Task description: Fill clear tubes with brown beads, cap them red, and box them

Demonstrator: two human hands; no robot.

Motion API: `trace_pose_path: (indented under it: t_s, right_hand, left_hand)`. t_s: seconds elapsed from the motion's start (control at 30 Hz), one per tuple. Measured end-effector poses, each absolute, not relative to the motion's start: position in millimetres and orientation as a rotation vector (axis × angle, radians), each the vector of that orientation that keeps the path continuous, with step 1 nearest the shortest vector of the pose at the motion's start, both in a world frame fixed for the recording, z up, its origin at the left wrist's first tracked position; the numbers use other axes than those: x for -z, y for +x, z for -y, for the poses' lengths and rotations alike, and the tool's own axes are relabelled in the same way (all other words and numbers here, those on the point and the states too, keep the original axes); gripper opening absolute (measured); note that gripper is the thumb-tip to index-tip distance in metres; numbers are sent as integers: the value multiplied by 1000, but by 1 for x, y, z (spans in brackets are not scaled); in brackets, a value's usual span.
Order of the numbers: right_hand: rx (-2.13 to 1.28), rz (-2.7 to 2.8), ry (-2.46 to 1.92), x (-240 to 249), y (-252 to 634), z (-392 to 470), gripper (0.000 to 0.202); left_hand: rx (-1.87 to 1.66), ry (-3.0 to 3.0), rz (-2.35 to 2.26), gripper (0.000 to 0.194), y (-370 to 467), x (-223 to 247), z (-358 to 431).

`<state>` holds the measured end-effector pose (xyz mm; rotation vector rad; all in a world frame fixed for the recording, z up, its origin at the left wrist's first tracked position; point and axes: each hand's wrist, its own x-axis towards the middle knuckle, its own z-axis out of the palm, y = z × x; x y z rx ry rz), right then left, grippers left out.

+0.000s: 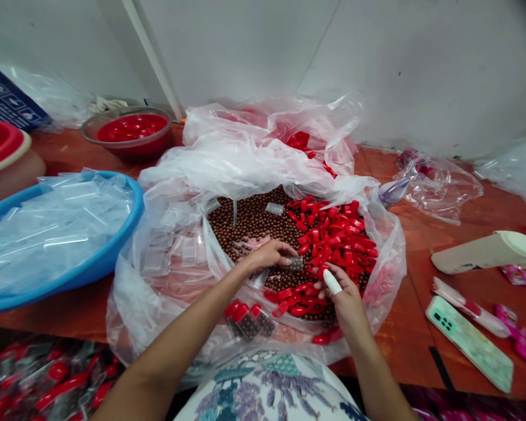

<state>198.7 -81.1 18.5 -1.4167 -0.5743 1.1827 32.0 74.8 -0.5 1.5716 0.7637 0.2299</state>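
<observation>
My left hand [272, 255] pinches a small clear plastic box [295, 264] with brown beads inside, held over the open bag. Close by on its right, my right hand [339, 287] grips a red plastic cap [322, 270]; a white cover wraps one of its fingers. Beneath both hands, brown beads [254, 219] and a heap of red caps [337, 240] fill the plastic-lined hollow. Several filled boxes with red caps [248, 321] lie at the front, below my left hand. Another clear box [274, 209] rests on the beads.
At left, a blue basin [135, 216] holds clear plastic boxes. Behind it stands a bowl of red parts [127, 152]. A tumbler [486, 252], a phone [471, 342] and a pink-and-white tube [471, 308] lie at right. White plastic bagging [228, 164] bunches up behind the beads.
</observation>
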Motion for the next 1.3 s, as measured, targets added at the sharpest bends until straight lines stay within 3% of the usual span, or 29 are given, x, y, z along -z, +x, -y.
trace_pose_path:
  t_s: [0.2, 0.43, 0.53, 0.7, 0.9, 1.03, 1.3]
  right_hand:
    - [-1306, 342, -1241, -16, 205, 78, 32]
    - [-1346, 335, -1269, -21, 205, 82, 35]
    - [-1236, 408, -1322, -24, 201, 81, 37]
    - [-1341, 363, -1180, -30, 195, 79, 32]
    - [-1236, 428, -1104, -41, 189, 78, 44]
    - [-1181, 540, -1089, -46, 189, 79, 26]
    - [-1133, 584, -1168, -47, 176, 80, 23]
  left_hand:
    - [-320, 1303, -696, 37, 32, 2, -66]
    - [-307, 945, -574, 49, 21, -17, -45]
    - [-355, 880, -595, 47, 17, -24, -33]
    - [-498, 882, -681, 44, 16, -34, -12]
    - [-565, 848, -676, 37, 13, -43, 9]
    - [-500, 631, -573, 39, 10, -45, 21]
    - [-589, 719, -610, 42, 13, -35, 40]
